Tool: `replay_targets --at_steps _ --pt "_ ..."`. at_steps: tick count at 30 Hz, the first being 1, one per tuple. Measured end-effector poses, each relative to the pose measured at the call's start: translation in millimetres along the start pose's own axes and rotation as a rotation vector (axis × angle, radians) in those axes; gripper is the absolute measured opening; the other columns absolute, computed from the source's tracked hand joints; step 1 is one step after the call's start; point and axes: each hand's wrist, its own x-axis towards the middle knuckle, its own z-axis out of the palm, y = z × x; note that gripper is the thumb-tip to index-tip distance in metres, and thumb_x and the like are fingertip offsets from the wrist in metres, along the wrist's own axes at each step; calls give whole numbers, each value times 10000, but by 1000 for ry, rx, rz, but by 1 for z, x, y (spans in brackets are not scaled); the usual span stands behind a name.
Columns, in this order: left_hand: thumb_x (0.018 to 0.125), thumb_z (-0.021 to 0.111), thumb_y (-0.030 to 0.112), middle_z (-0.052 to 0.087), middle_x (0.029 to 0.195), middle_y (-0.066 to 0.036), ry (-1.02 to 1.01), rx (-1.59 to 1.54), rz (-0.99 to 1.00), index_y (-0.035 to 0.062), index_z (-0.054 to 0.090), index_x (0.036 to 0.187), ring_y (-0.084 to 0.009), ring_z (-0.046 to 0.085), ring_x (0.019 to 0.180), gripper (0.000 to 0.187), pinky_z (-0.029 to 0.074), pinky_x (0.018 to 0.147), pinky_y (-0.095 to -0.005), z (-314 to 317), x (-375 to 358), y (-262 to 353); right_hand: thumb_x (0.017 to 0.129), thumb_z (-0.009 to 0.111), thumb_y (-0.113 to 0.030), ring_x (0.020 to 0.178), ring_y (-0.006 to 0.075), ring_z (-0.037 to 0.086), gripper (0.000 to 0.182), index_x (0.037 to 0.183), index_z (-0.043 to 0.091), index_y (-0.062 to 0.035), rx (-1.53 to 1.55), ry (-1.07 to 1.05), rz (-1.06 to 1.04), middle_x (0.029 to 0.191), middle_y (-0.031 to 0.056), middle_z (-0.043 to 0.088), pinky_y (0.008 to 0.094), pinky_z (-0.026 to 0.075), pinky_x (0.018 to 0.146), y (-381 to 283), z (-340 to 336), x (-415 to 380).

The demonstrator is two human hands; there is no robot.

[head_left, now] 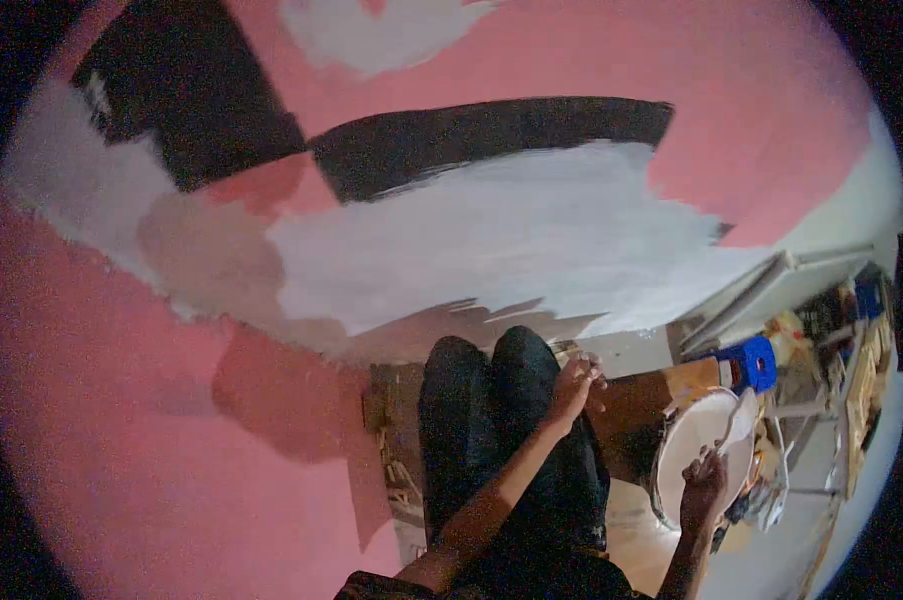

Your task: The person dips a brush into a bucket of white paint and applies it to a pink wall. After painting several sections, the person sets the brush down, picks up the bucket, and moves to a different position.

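Note:
My right hand (705,478) is closed on the handle of a flat, white-coated tool (740,418), its broad end pointing up and away over a bucket (665,470). The bucket's round inside is coated in pale pinkish white. Beside my right knee, my left hand (574,388) is raised with its fingers curled together; I cannot tell what, if anything, is in them. Ahead of my knees stands a wall with a wide patch of white coating (471,235), streaky at its edges, over pink (561,75) and black (491,130) painted areas.
My dark-trousered legs (471,430) are bent close to the wall. A blue plastic stool (757,364) stands beyond the bucket, near a brown board (636,400). Cluttered items and wood pieces (859,400) lie along the right side. Shadows fall across the lower left wall.

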Motion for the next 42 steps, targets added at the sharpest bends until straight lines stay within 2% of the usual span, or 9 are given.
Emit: replay_targets --at_steps 9,12,16,19,24,28,30,36,42 --pt "846 509 203 546 945 -60 301 -36 287 80 495 1041 -167 572 814 231 539 475 -288 -83 -30 71 908 474 -181 782 154 513 394 1239 411 23 -912 -219 -909 971 88 534 294 444 683 91 120 84" --pt "851 498 178 533 897 -54 369 -197 428 65 507 991 -153 568 781 180 538 471 -285 -109 -58 91 943 433 -247 651 66 410 331 1192 424 -29 -487 -412 -366 793 -10 469 219 364 550 80 254 -4" --pt "872 484 219 536 940 -62 510 -103 430 65 492 1018 -166 565 802 212 528 494 -301 -167 -80 92 931 452 -322 608 52 382 346 1168 462 -70 -622 -917 -113 753 -35 473 204 318 513 113 329 -39" --pt "881 481 250 545 967 -66 649 -176 499 72 490 1042 -171 566 806 241 520 519 -308 -184 -108 83 918 470 -330 589 58 379 283 1073 497 -94 -394 -1012 -64 755 -36 464 207 317 498 182 369 -63" --pt "891 464 298 531 1038 -64 793 -210 468 80 478 1119 -177 563 837 316 513 535 -309 -252 -116 31 908 488 -282 569 58 379 195 988 507 -105 -192 -1210 652 733 -29 455 176 268 414 162 447 -116" --pt "891 464 265 539 995 -58 800 -186 480 82 467 1107 -175 565 828 282 506 530 -300 -239 -119 49 901 493 -245 531 41 359 157 964 512 -102 1 -1237 822 698 -45 446 152 203 364 143 490 -133" --pt "892 461 235 534 979 -52 750 -252 421 84 471 1076 -172 566 816 239 504 518 -290 -238 -109 47 894 496 -219 509 33 352 142 960 517 -96 145 -1273 891 686 -59 433 147 194 352 152 502 -120" --pt "891 454 218 519 943 -34 713 -141 400 88 492 1017 -158 561 808 185 504 489 -271 -197 -95 76 873 481 -171 484 8 325 163 992 527 -69 -59 -879 511 691 -68 417 141 193 327 102 445 -43" --pt "881 465 201 523 921 -35 508 -16 771 100 497 1003 -153 566 785 162 518 474 -293 -200 -76 48 881 488 -203 485 8 307 203 1034 496 -71 -123 -771 328 680 -66 393 130 207 350 75 391 -34"
